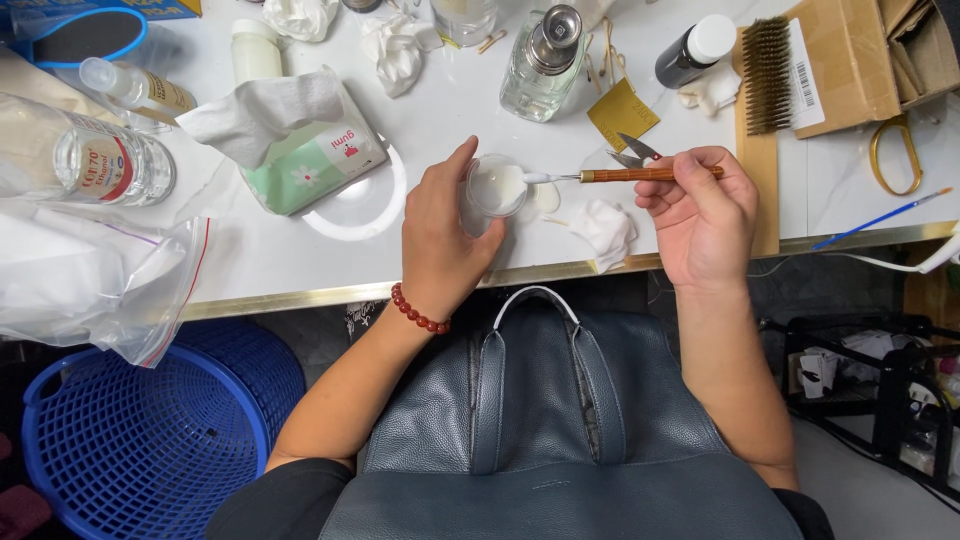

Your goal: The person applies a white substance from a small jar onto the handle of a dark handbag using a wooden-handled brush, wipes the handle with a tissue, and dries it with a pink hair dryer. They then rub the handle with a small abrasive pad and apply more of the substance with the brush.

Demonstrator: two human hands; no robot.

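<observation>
Left hand [440, 245], red bead bracelet [417, 311] on the wrist, is wrapped around a small clear round cup [496, 187] of milky white liquid, thumb up along its far side, cup sitting on the white marble-look tabletop [450, 110] near the front edge. Right hand [700, 215] pinches a thin brush with a reddish-brown wooden handle [640, 175], fingers closed tight on the rear end; the white bristle tip sits in the cup's liquid. A crumpled white cotton wad [607, 230] lies just beside the right hand, small scissors [632, 152] just behind the brush. Table has a brass-coloured edge strip [300, 297] and is crowded: green-and-white tissue pack [310, 155] with a sheet pulled up, lying on a white round plate [355, 205]; clear plastic bottle lying on its side [80, 155] at left; square glass bottle with metal cap [540, 65] at the back; dark bottle with white cap [695, 48]; wire-bristle brush [765, 72] beside a cardboard box [860, 55] at right; thin blue pen [880, 218] near the right edge. Clear plastic bag [90, 275] hangs over the left front corner. Below it, a blue plastic mesh basket [140, 440] on the floor. A grey-blue pebbled leather handbag [545, 420] rests on the person's lap, handles towards the table.
</observation>
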